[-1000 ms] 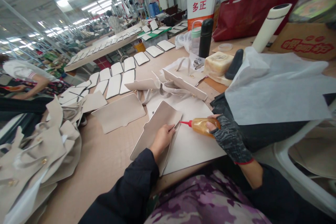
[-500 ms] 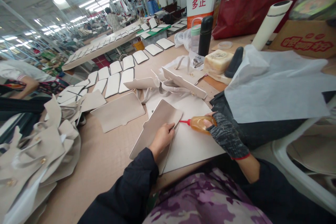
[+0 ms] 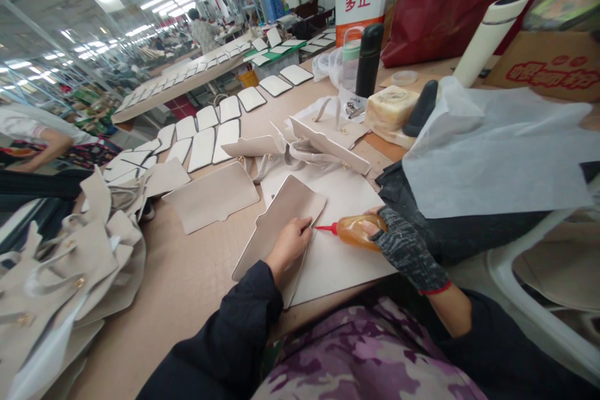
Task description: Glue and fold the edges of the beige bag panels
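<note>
The red nozzle [image 3: 327,228] has slid slightly toward you along the beige panel's [image 3: 274,229] edge, so the spot being worked now seems closer beside your left hand [image 3: 289,244]. That hand pinches the panel, partly over a pale sheet [image 3: 347,265]; your gloved right hand [image 3: 399,240] wraps the amber bottle [image 3: 357,232].

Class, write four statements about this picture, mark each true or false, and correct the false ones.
1. The right hand, in a dark grey knitted fingerless glove, holds an amber plastic squeeze bottle. True.
2. The bottle's pointed red nozzle aims away from the bare left hand. False: the nozzle points toward it.
3. The left hand touches a flat beige panel. True.
4. The black cylindrical flask lies on its side. False: the flask stands upright.
</note>
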Tool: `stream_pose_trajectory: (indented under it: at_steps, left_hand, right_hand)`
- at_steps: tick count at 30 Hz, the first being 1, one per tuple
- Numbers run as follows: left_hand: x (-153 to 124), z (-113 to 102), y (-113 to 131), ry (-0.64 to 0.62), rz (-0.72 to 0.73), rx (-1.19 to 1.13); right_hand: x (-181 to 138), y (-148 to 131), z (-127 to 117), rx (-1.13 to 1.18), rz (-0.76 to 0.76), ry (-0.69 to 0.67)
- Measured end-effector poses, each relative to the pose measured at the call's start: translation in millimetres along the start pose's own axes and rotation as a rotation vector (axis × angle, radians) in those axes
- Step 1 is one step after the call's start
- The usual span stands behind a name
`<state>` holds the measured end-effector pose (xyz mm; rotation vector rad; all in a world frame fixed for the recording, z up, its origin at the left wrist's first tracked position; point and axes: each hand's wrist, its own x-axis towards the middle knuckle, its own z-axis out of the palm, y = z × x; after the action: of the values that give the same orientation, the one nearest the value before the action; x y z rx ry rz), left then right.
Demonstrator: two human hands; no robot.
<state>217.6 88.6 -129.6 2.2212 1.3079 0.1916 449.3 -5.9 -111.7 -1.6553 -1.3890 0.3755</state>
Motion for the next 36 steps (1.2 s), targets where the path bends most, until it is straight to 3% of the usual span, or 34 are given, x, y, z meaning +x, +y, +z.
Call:
stream_pose_trajectory:
  at_steps: [10,21,36]
  left_hand:
    - [0,0,-2,-0.017,-0.021,-0.072]
    - [0,1,-2,-0.011,-0.025,-0.092]
    - [1,7,-10,0.005,-0.011,-0.128]
  right_hand:
    - [-20,-15,2,0.117,0.148,-0.065]
    - [-45,-17,4,0.194,0.139,-0.213]
    - [-67,-35,10,0.285,0.292,-0.325]
